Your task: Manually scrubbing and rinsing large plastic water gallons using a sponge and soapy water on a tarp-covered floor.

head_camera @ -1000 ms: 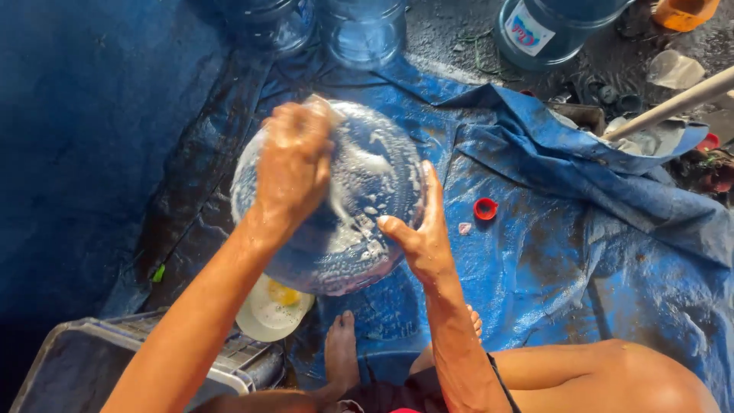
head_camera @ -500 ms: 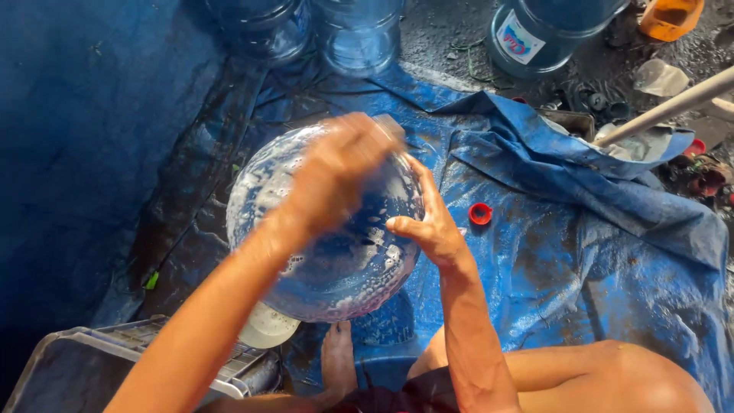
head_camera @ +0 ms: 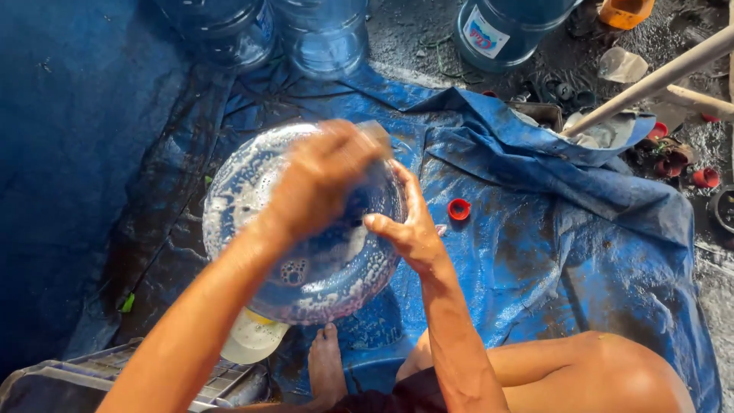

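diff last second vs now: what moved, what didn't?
The left hand has swept across the soapy bottom of the big clear water jug, from its upper left toward the upper right edge, blurred in a scrubbing stroke; whatever it grips is hidden. The right hand stays flat against the jug's right side, steadying it. The jug, blue tarp and red cap kept their places.

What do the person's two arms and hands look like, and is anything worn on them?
Both arms are bare up to the picture's edge: no sleeves, gloves, watch or rings can be seen. The left hand is blurred, so small details on it cannot be told. The right hand is sharp, with bare fingers and a bare wrist. Both forearms are slim.
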